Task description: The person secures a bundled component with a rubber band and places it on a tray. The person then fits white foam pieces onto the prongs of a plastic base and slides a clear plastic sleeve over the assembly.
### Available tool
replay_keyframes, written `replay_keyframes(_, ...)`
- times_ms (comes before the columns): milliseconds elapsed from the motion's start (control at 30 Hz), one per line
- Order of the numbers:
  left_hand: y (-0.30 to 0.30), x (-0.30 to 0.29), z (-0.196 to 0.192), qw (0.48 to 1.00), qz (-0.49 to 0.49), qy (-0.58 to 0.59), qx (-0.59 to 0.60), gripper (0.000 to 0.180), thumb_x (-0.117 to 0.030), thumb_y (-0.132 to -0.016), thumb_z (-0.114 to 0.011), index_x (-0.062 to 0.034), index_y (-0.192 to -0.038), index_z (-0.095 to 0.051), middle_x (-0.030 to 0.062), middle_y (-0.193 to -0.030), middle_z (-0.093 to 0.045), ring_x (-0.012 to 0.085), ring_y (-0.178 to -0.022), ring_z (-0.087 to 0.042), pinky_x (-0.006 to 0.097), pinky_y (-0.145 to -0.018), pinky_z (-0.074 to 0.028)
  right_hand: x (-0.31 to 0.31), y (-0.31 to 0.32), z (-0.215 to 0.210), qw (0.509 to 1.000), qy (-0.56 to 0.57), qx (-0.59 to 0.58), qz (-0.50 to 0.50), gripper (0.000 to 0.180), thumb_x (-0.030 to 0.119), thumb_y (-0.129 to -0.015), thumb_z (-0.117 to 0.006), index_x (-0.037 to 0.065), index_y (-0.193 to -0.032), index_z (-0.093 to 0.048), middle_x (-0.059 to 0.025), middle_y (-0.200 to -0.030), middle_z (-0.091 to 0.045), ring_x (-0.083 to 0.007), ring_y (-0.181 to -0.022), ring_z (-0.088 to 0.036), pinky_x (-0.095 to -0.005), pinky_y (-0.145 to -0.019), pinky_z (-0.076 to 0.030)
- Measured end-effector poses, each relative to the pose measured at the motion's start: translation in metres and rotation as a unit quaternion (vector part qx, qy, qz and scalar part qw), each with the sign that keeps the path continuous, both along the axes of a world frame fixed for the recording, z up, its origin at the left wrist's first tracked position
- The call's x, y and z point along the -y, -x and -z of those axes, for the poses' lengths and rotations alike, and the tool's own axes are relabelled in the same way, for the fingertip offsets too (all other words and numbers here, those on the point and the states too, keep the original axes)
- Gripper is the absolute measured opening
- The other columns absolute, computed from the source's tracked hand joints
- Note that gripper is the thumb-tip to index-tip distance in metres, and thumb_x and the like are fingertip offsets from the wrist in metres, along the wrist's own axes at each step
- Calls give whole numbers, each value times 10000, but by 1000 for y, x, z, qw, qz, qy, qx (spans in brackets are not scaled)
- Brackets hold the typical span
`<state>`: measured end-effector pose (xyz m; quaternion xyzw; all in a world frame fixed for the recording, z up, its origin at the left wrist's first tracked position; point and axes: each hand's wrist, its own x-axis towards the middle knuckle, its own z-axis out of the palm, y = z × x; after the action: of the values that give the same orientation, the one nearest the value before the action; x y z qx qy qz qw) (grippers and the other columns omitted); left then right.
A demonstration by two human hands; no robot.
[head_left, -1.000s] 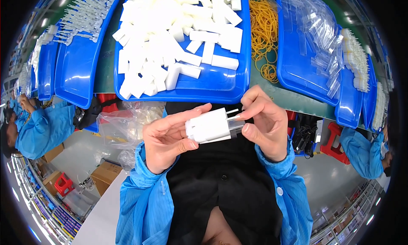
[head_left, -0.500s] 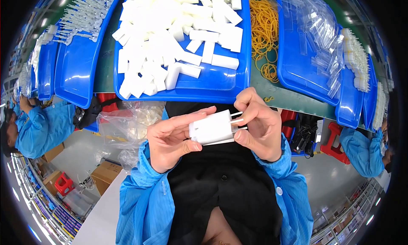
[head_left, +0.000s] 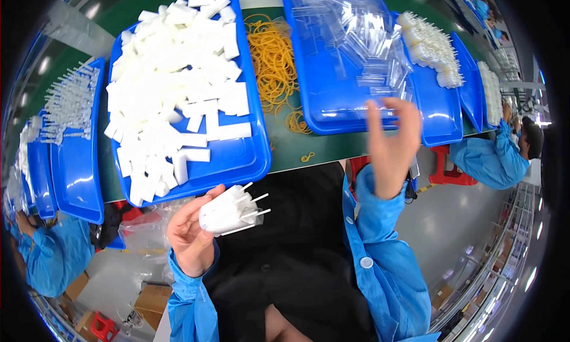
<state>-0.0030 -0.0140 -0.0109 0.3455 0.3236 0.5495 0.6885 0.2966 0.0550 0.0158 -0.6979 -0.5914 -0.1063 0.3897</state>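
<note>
Left hand (head_left: pixel 189 235), at 7 o'clock: fingers closed around white bundle (head_left: pixel 228 212), thin sticks protruding. Right hand (head_left: pixel 393 141), at 2 o'clock: fingers open, empty, raised before clear-bag tray (head_left: pixel 323 99).

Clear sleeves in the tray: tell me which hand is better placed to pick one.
Right. The right hand is raised at the clear sleeves, while the left hand holds a white bundle.
</note>
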Motion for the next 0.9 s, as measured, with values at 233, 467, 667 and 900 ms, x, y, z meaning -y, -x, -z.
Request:
replay_keyframes(233, -9, -7, -3, 1000, 3, 31, 0, 440, -93, -773, -628, 59, -1158, -478, 311, -1199, -478, 340, -1124, -506, 421, -963, -386, 5, -82, 15, 945, 108, 227, 208, 316, 340, -668, -747, 65, -757, -617, -93, -829, -559, -286, -770, -498, -398, -676, -394)
replay_keyframes(467, -6, -8, 0, 999, 49, 14, 0, 430, -106, -789, -626, 52, -1154, -462, 307, -1160, -507, 351, -1085, -533, 422, -928, -426, -4, -80, 21, 978, 44, 177, 104, 229, 224, -695, -737, 50, -753, -602, -67, -797, -605, -266, -757, -542, -339, -674, -411)
replay_keyframes(667, -6, -5, -6, 997, 50, 36, 36, 460, -73, -803, -604, 62, -1202, -420, 310, -1169, -494, 369, -1074, -532, 442, -817, -512, 13, -24, -3, 984, 28, -166, -65, 142, 59, -749, -683, 17, -844, -587, -36, -748, -589, -97, -583, -506, -205, -572, -386)
replay_keyframes(900, -9, -6, -6, 994, 86, 18, 59, 418, 3, -803, -582, 53, -1193, -440, 303, -1241, -428, 366, -1051, -544, 417, -772, -547, 36, 33, -2, 732, 107, -559, -374, 165, 127, -856, -582, -37, -862, -570, -81, -716, -553, -79, -562, -462, -182, -484, -339)
